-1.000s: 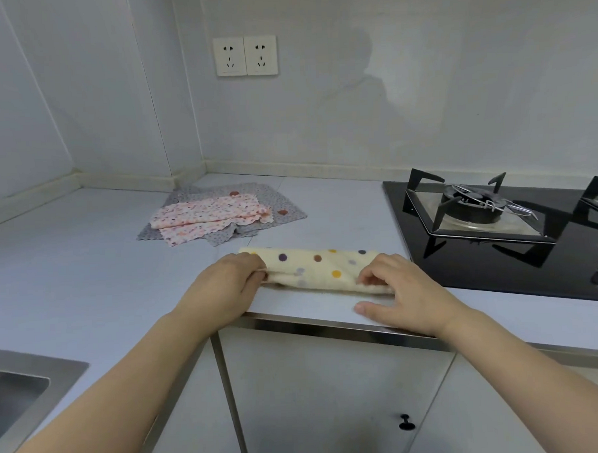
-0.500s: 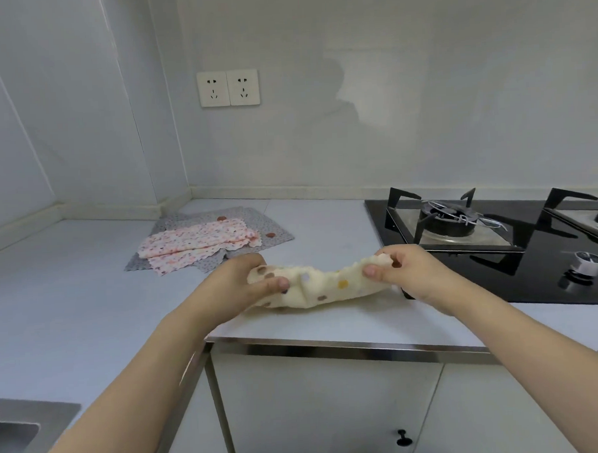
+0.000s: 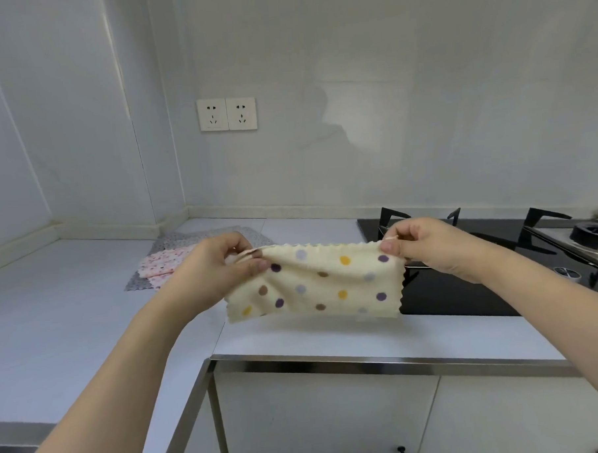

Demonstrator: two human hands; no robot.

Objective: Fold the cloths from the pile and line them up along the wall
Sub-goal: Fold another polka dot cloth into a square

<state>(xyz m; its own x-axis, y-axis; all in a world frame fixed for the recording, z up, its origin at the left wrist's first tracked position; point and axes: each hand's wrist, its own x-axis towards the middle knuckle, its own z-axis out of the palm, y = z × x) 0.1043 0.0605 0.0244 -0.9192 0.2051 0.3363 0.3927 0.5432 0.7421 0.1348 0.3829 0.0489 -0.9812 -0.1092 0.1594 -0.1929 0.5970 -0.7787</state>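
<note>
Dotted cloth (image 3: 322, 283) centre frame, held in air above desk (image 3: 72, 322) | left hand (image 3: 217, 271) and right hand (image 3: 425, 246) fingers pinch top corners | risk: pinch slips, layers shift, fold goes crooked; hob (image 3: 464, 287) just behind | pile (image 3: 162, 263) mid-left.

A single wide-angle head-worn view looks forward and slightly down from close above the pale grey L-shaped surface (image 3: 72, 325), facing the white corner wall with its double white socket plate (image 3: 226, 114), both forearms reaching in from the lower edge.
</note>
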